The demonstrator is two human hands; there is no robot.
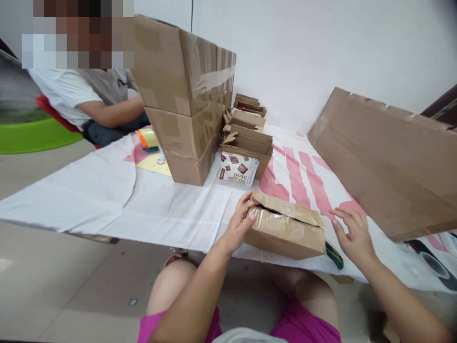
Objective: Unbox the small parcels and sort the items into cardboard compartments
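A small brown cardboard box (285, 233) lies near the front edge of the table, its top flaps nearly meeting with a dark gap along the seam. My left hand (241, 221) grips the box's left end, thumb on the near side and fingers behind. Just off the right end of the box, my right hand (352, 233) is raised with its fingers apart, holding nothing. A green-handled tool (334, 256), its kind unclear, lies between the box and my right hand. Behind the box, a white pouch with brown squares (238, 169) leans against an open carton (250, 142).
A tall stack of taped cartons (185, 95) stands at centre left, with more open boxes (248, 105) behind. A large cardboard sheet (389, 162) leans at the right. A tape roll (433, 264) lies at the right edge. Across the table sits another person (107, 105).
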